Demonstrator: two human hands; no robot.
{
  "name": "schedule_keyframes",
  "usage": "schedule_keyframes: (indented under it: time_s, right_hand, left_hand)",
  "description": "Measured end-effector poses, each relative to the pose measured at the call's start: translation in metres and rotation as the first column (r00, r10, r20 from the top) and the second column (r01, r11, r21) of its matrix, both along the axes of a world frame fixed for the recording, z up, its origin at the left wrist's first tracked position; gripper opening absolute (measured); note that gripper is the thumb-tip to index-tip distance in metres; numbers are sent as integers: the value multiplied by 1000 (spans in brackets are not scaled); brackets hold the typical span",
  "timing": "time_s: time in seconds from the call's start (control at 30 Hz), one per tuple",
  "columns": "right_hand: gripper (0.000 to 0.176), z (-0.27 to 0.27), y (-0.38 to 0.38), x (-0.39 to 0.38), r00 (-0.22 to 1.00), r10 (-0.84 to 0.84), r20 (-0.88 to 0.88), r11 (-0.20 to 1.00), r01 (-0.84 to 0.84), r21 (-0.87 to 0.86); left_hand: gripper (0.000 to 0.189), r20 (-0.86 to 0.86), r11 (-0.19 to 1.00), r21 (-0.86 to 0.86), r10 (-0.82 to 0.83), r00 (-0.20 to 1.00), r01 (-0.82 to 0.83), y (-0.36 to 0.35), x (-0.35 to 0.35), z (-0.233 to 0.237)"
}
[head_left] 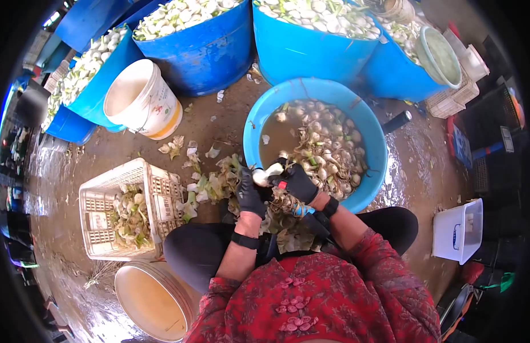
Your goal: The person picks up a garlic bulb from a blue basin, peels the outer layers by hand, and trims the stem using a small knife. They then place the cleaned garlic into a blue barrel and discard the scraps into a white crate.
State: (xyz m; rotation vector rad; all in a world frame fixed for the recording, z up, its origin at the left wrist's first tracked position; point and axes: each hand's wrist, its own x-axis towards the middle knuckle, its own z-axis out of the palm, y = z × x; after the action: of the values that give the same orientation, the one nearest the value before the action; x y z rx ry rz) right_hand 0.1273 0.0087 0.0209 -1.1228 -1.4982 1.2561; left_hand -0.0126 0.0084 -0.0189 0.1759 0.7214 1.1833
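In front of my body, a white garlic bulb (260, 177) with a pale stem is held between my hands at the near left rim of a blue basin (381, 166). My left hand (251, 193), in a black glove, is closed around the bulb. Also black-gloved, my right hand (298, 182) is closed beside the stem, and a small red tool part (283, 185) shows at its fingers; the rest of that tool is hidden. Unpeeled garlic bulbs (328, 151) lie in murky water in the basin. Peeled leaves and skins (219, 184) are heaped below and left of my hands.
Blue tubs (199, 60) full of white bulbs stand across the back. To the left are a white bucket (162, 106) and a plastic crate (93, 228) holding trimmings. A bucket of cloudy water (153, 300) stands nearer me. On the right sits a white bin (448, 234). The floor is wet.
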Motion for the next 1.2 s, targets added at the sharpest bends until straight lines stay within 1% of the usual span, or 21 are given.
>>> schedule_keyframes:
  time_s: [0.03,0.07,0.13,0.17,0.2,0.23,0.27,0.3,0.43,0.47,0.5,0.6,0.73,0.83,0.87,0.93,0.97,1.03,1.1,1.17,1.2]
  right_hand:
    - [16,-3,-1,-4,993,-46,-111,998,51,38]
    - [16,-5,-1,-6,993,-47,-111,998,52,37]
    - [19,-9,-3,-9,983,-23,-182,988,49,144]
    - [23,-12,-1,-7,984,12,-177,988,15,151]
    - [23,-11,-2,-6,984,10,-179,989,17,149]
    - [19,-10,-1,-5,980,-34,-197,993,55,104]
    - [14,-9,-1,-4,974,-78,-213,994,93,59]
    - [11,-8,-1,-2,966,-122,-226,992,129,15]
    - [13,-7,0,5,967,-182,-177,983,183,-7]
    - [13,-6,0,5,967,-182,-177,983,184,-7]
    - [14,-6,-1,5,975,-182,-128,979,192,70]
    - [11,-12,1,6,981,-193,-24,963,194,189]
    - [9,-30,13,16,925,-373,72,922,361,143]
    - [20,-17,11,22,963,-235,-134,964,249,96]
    - [20,-8,7,22,963,-236,-130,964,248,90]
    - [27,9,3,20,999,-8,-33,999,9,35]
    - [26,7,2,15,987,11,-160,1000,-10,10]
    - [24,-1,3,12,965,14,-260,1000,-13,7]
    - [22,-7,5,13,933,20,-358,1000,-18,7]
    - [15,-12,5,14,997,-75,2,972,72,223]
    - [15,-12,5,13,997,-75,1,972,73,223]
  left_hand:
    - [36,-119,993,44,-103,988,109,-3,-4,1]
    - [36,-119,993,44,-104,987,110,-5,0,1]
    - [36,-486,957,288,171,857,-28,-9,13,4]
    - [41,-543,973,226,78,836,56,-9,6,1]
    - [41,-545,973,224,76,835,58,-9,3,2]
    - [42,-299,987,136,-40,953,84,-8,0,5]
    - [43,-19,989,59,-134,991,135,-6,0,7]
    - [42,67,969,69,-241,968,236,-5,-1,17]
    - [35,104,960,134,-262,959,248,-9,3,18]
    - [33,-178,961,201,-156,972,191,-11,6,20]
    - [34,-437,948,278,-19,899,156,-12,8,22]
    - [38,-416,952,299,66,907,68,-11,8,22]
    - [43,-237,937,307,-92,967,165,-13,3,30]
    - [46,-353,947,288,-34,935,143,-13,2,30]
    - [50,-422,938,300,-32,906,173,-12,1,27]
    - [53,-406,943,291,-29,913,159,-9,3,21]
    - [54,-531,921,361,73,845,148,-8,6,19]
    - [58,-725,863,460,228,650,209,-5,6,8]
    - [56,-703,894,400,157,693,204,-8,3,5]
    - [55,-676,919,337,85,732,204,-9,0,6]
    - [51,-622,934,279,-2,783,224,-10,-1,16]
